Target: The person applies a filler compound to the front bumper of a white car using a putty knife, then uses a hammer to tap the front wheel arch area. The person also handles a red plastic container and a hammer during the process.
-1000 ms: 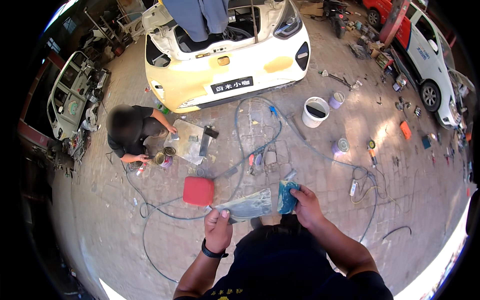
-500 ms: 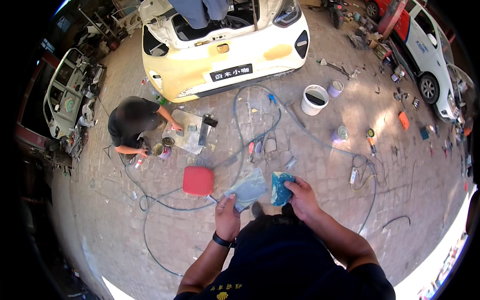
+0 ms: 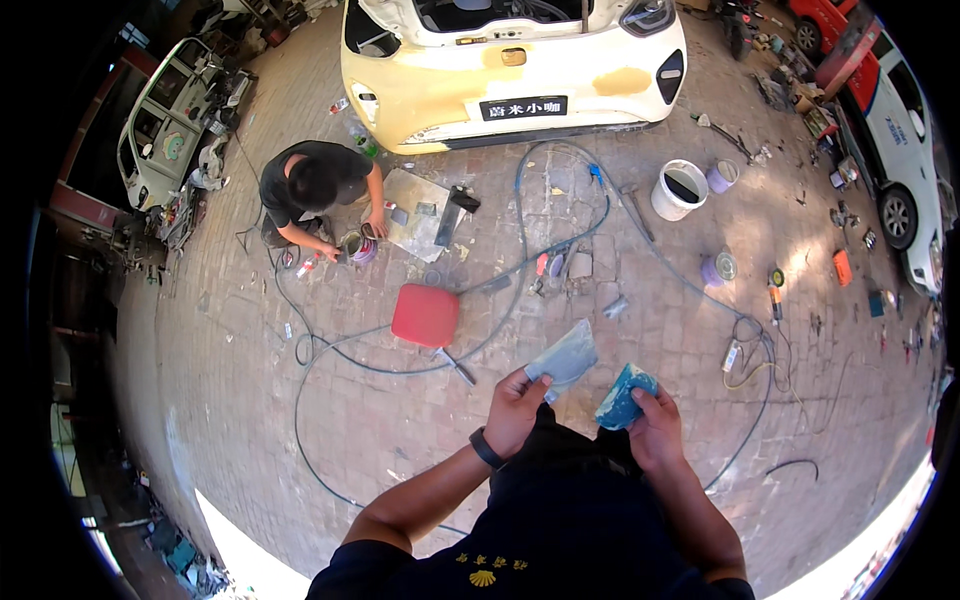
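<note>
My left hand [image 3: 513, 408] pinches a thin grey sheet of sandpaper [image 3: 565, 358] by its near left corner, thumb on top. The sheet tilts up toward the far right, with pale dust on it. A blue sanding block [image 3: 622, 398], smeared with cream-coloured filler, is gripped at its right side by my right hand [image 3: 655, 428]. Both things are held in front of my waist, close together but apart, the block a little nearer to me than the sheet. The fingers beneath each are partly hidden.
A white car [image 3: 590, 105] with yellowish patches stands ahead. A co-worker [image 3: 315, 190] crouches at left beside tins and a board [image 3: 405, 240]. A red stool [image 3: 425, 315], a hose [image 3: 520, 215] and a white bucket [image 3: 680, 190] are on the brick floor.
The view has shifted, so the car sits higher and further right. The sandpaper now tilts up more, and the block has turned and dropped nearer to me. The co-worker's hand moved toward the tins.
</note>
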Demonstrator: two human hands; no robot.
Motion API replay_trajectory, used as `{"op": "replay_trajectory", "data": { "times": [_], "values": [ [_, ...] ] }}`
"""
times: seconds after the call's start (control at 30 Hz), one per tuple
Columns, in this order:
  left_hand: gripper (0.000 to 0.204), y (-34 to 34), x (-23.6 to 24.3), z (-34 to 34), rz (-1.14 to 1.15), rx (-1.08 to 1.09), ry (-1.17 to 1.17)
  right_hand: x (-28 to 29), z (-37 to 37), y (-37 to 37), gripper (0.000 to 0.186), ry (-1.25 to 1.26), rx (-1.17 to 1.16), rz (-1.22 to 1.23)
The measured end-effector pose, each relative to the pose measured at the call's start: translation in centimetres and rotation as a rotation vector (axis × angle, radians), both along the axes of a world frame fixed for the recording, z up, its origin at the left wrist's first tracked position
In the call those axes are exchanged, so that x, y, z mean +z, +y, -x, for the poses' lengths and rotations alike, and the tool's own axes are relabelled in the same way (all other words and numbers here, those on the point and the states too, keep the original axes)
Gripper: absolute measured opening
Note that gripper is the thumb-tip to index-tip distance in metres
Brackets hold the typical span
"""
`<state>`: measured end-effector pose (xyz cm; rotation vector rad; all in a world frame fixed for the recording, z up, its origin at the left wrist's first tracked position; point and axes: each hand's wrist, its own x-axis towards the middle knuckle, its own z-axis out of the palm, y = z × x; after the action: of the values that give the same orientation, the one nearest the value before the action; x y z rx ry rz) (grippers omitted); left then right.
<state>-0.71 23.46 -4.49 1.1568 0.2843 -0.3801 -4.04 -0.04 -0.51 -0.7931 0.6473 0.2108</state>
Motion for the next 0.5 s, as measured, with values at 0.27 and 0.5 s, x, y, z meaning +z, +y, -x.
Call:
{"op": "replay_trajectory", "data": {
  "times": [0.27, 0.5],
  "values": [
    [0.024, -5.7, 2.3, 6.3, -0.158, -0.013, -0.129, -1.7, 1.5, -2.8, 0.028, -0.050, 0.127, -0.078],
    [0.023, -15.7, 2.2, 11.9, -0.298, -0.110, -0.222, -2.6, 7.6, -11.3, 0.025, -0.068, 0.130, 0.001]
  ]
}}
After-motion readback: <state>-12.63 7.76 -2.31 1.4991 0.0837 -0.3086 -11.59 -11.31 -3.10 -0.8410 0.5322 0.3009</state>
